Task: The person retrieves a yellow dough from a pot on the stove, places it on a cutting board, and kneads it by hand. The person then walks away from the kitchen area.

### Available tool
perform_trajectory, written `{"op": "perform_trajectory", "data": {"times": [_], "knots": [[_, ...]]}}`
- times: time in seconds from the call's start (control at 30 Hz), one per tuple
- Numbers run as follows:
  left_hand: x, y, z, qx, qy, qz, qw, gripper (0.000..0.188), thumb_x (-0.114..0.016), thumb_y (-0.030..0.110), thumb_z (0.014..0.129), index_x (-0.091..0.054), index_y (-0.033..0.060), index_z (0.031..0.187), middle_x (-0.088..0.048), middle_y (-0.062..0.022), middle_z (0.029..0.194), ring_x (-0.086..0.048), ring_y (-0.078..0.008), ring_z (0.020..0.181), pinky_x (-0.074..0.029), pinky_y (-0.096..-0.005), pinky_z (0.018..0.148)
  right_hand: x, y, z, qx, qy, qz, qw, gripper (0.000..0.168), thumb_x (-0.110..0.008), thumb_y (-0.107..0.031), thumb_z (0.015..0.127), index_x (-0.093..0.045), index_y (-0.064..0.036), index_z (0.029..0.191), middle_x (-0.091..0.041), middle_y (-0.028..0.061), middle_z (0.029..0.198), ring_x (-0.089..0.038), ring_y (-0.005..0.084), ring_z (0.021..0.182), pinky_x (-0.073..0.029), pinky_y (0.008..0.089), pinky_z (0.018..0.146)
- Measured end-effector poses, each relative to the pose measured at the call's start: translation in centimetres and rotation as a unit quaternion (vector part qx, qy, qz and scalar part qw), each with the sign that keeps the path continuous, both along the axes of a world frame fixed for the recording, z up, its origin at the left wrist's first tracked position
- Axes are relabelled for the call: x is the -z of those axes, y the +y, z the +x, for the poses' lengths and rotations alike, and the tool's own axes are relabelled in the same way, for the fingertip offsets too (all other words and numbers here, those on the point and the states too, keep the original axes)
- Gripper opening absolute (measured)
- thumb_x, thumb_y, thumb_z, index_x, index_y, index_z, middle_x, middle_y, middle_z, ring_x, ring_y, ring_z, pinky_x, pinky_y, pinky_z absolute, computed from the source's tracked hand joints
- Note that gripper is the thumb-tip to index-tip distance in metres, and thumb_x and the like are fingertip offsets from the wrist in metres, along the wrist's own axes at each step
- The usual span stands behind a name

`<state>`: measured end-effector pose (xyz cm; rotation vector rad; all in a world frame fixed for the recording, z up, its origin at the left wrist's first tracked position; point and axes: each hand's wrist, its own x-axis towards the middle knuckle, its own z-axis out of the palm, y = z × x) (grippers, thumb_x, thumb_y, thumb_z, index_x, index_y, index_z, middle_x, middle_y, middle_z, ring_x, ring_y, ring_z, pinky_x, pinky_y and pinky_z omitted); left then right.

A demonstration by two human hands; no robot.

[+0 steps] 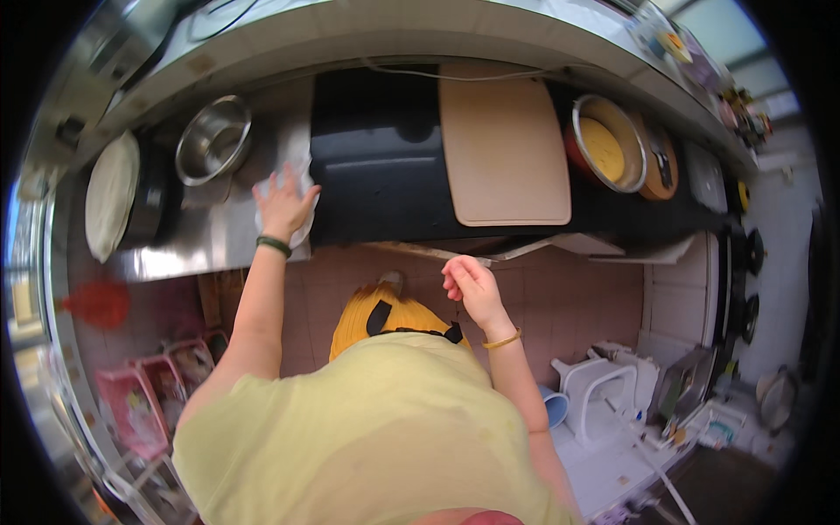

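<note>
My left hand (285,205) lies flat with fingers spread on a white cloth (303,226), at the border of a stainless steel worktop and a black countertop (374,197). A green bangle circles that wrist. Just behind the hand stands a steel bowl (215,141) with nothing visible in it. My right hand (474,289) hovers in front of the counter's edge, its fingers curled and nothing seen in them; a gold-coloured bangle is on that wrist. Beyond it, a beige cutting board (504,151) rests on the black countertop.
Right of the board sits a metal bowl of yellow dough (602,149), beside a round wooden board (659,164) bearing a dark-handled tool. A pot with a pale round cover (113,197) stands far left. Behind me are a white plastic stool (594,394) and pink baskets (134,407).
</note>
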<state>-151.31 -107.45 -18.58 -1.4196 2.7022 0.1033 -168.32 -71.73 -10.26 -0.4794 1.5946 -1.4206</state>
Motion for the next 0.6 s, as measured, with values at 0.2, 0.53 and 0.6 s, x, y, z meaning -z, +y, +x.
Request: {"op": "perform_trajectory", "data": {"times": [0.2,0.53,0.6], "knots": [[3.7,-2.9,-0.8,0.004,-0.098,0.09,0.991,0.064,-0.034,0.064,0.094,-0.049,0.0232,0.141,-0.032,-0.0119,0.155,-0.021,-0.0387,0.145,-0.019,-0.0679,0.11,0.5,1.4,-6.0,0.028,-0.02,0.015,0.999,0.017,-0.057,-0.021,0.098,-0.061,-0.005,0.097,-0.059,-0.0005,0.079,-0.053,0.0061,0.067,-0.046,0.0215,0.062],[-3.2,14.1,-22.3,0.229,0.295,0.198,0.906,0.024,-0.069,0.015,0.084,-0.068,0.0032,0.104,-0.067,-0.0146,0.104,-0.063,-0.0317,0.101,-0.049,-0.0375,0.088,3.1,13.5,-31.8,0.406,0.069,-0.045,0.91,0.032,-0.06,-0.008,0.093,-0.057,-0.005,0.125,-0.058,0.0031,0.116,-0.059,0.011,0.097,-0.05,0.0242,0.079],[-3.0,19.3,-26.1,0.25,0.252,0.233,0.905,0.025,-0.07,0.015,0.082,-0.068,0.0049,0.104,-0.067,-0.0146,0.101,-0.063,-0.032,0.097,-0.051,-0.0375,0.085,3.6,14.9,-34.8,0.362,0.136,-0.013,0.922,0.031,-0.062,-0.008,0.092,-0.06,0.0,0.122,-0.064,0.0039,0.106,-0.059,0.0096,0.091,-0.048,0.0236,0.08]]}}
